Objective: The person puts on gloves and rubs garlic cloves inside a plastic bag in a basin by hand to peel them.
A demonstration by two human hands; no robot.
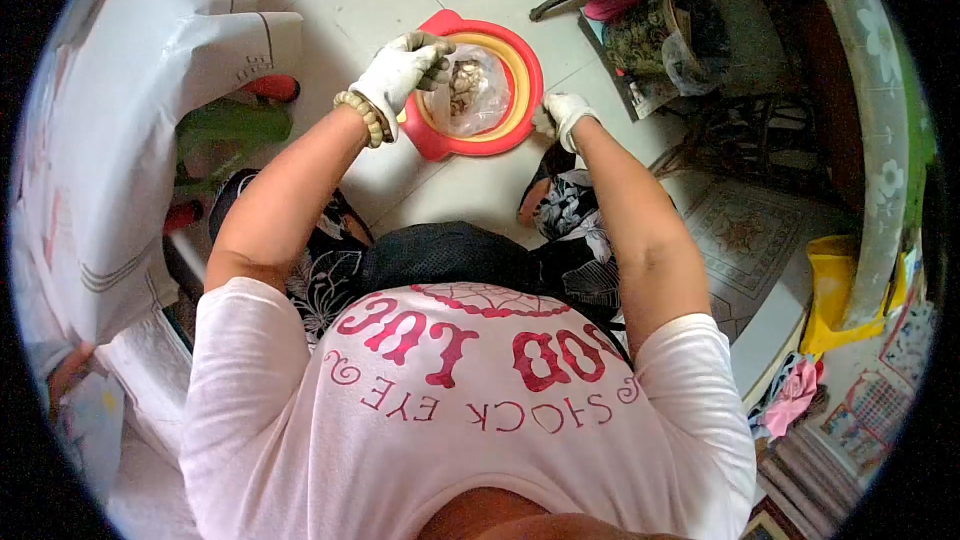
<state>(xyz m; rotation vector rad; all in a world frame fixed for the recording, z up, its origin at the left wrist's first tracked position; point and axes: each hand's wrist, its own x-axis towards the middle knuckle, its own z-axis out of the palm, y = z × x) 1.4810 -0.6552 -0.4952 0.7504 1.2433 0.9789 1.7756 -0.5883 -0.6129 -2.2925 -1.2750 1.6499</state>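
Note:
A red basin [530,60] with a yellow inner ring stands on the floor in front of me. Inside it lies a clear plastic bag [487,120] with small pale and brown pieces [466,85] in it, too small to name. My left hand [400,72], in a white glove with dirty fingertips, is over the basin's left side, its fingers curled together. Whatever they pinch is hidden. My right hand [565,120], gloved too, is closed beside the basin's right rim; I cannot make out what its fingers hold.
A white cloth-like cover [150,70] hangs at the left, above a green object [230,130]. A dark chair-like frame [760,135] and a dark patterned container [650,35] stand at the right. Farther down are a yellow plastic item [830,290] and a patterned mat [740,230].

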